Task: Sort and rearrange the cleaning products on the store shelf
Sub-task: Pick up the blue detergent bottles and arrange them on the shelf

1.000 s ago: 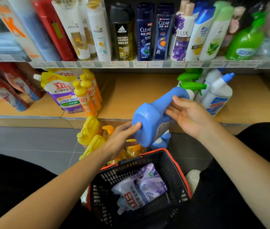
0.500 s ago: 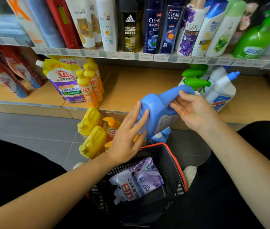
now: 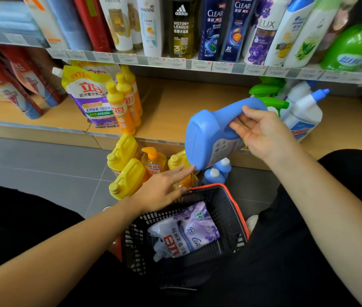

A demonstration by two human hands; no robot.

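Nearest me sits the black plastic shopping basket with the red rim (image 3: 208,186), with a purple-and-white soft refill pouch (image 3: 186,231) lying in it. Just past its far edge my left grip (image 3: 164,188) is wide and flat, fingers straight, holding nothing. Its fingertips reach the low base corner of the big blue plastic detergent bottle (image 3: 206,134); whether they touch it or stop just short I cannot tell. That bottle hangs tilted above the floor. Its long axis runs from the base, down by my left grip, up and right to the neck, which points toward the shelf. My right grip (image 3: 264,134) carries it, thumb over the handle and fingers under. I judge the right is the one to set it on the wooden lower shelf (image 3: 175,100) just beyond, between the orange dish-soap bottles (image 3: 122,111) and the white bottles with blue nozzles (image 3: 304,111). The base must swing down first.
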